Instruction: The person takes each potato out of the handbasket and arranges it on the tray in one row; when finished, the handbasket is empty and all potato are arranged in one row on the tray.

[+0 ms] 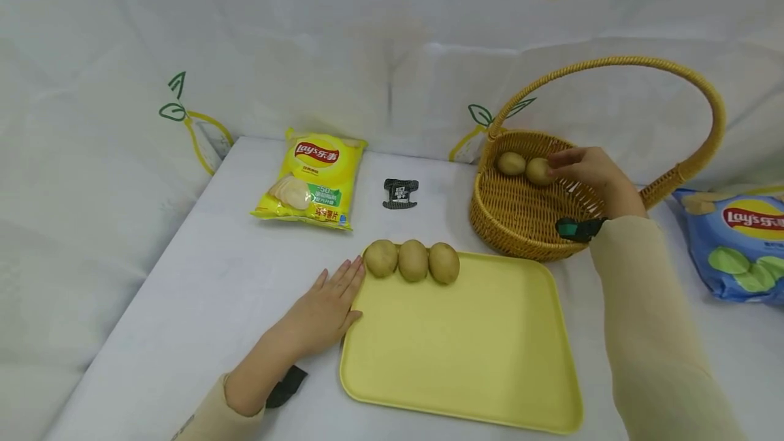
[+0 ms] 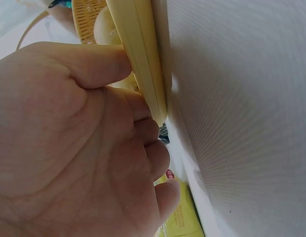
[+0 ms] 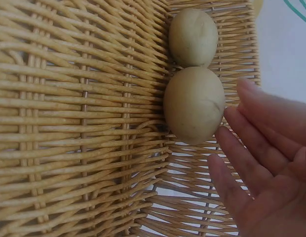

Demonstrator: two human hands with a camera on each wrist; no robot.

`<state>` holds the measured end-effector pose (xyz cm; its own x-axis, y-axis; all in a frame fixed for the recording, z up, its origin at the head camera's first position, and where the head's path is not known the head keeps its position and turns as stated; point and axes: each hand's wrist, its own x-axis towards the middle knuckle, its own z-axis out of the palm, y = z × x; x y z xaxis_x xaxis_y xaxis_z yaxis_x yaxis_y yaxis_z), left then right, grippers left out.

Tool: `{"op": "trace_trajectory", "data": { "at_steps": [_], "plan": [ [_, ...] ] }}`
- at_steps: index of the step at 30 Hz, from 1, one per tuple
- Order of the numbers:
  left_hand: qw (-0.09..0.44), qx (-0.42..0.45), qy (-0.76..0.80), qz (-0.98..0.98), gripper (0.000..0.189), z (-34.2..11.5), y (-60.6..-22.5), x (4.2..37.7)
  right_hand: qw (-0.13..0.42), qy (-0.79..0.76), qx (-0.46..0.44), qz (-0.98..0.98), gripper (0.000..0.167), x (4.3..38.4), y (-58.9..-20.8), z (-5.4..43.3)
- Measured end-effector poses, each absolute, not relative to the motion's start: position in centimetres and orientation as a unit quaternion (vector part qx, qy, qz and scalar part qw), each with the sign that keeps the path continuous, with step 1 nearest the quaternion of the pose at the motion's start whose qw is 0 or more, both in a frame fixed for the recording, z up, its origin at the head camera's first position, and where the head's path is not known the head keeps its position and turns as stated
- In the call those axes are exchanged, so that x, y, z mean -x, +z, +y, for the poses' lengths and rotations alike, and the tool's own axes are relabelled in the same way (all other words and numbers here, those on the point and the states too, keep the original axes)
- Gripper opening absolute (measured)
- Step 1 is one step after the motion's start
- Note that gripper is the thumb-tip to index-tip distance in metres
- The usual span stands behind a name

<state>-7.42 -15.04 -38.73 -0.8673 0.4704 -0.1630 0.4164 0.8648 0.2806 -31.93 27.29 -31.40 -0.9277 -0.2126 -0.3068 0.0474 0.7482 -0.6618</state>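
My right hand (image 1: 591, 172) reaches into the wicker basket (image 1: 533, 247), fingers extended and spread. In the right wrist view its fingertips are right at the side of a potato (image 3: 195, 104). A second potato (image 3: 193, 37) lies against that one, by the basket wall. My left hand (image 1: 324, 308) lies flat at the left edge of the yellow tray (image 1: 465, 352), and in the left wrist view the thumb and fingers rest along the tray's rim (image 2: 139, 54). Three potatoes (image 1: 413, 261) sit in a row along the tray's far edge, close to the left fingertips.
A yellow chip bag (image 1: 318, 179) lies at the back left, with a small black item (image 1: 401, 193) to its right. A blue chip bag (image 1: 741, 243) is at the far right. The basket's tall handle (image 1: 704, 94) arches over my right hand. A white printed cloth hangs behind.
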Motion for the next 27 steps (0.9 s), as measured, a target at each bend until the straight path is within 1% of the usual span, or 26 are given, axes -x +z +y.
{"op": "trace_trajectory", "data": {
  "at_steps": [4,5,9,12,17,22,27],
  "plan": [
    [0.107,-0.230,0.121,0.960,0.063,-15.2,-38.8,7.4,0.163,-0.353,0.057,0.919,0.061,32.2,-31.6,27.1],
    [0.108,-0.229,0.119,0.960,0.063,-15.2,-38.8,7.4,0.162,-0.351,0.060,0.920,0.062,32.3,-31.7,27.1],
    [0.109,-0.232,0.120,0.959,0.064,-15.3,-39.0,7.5,0.188,-0.336,0.073,0.920,0.067,32.4,-32.0,26.9],
    [0.109,-0.236,0.119,0.958,0.064,-15.2,-39.1,7.6,0.206,-0.325,0.078,0.920,0.067,32.4,-32.2,27.0],
    [0.106,-0.239,0.124,0.957,0.064,-15.2,-38.8,7.5,0.207,-0.304,0.095,0.925,0.060,32.3,-32.2,26.8],
    [0.107,-0.238,0.128,0.957,0.063,-15.3,-38.8,7.4,0.225,-0.291,0.114,0.923,0.060,32.1,-32.5,26.8],
    [0.106,-0.238,0.130,0.957,0.063,-15.2,-39.0,7.4,0.227,-0.292,0.120,0.921,0.058,32.0,-32.5,26.8]
  ]
}}
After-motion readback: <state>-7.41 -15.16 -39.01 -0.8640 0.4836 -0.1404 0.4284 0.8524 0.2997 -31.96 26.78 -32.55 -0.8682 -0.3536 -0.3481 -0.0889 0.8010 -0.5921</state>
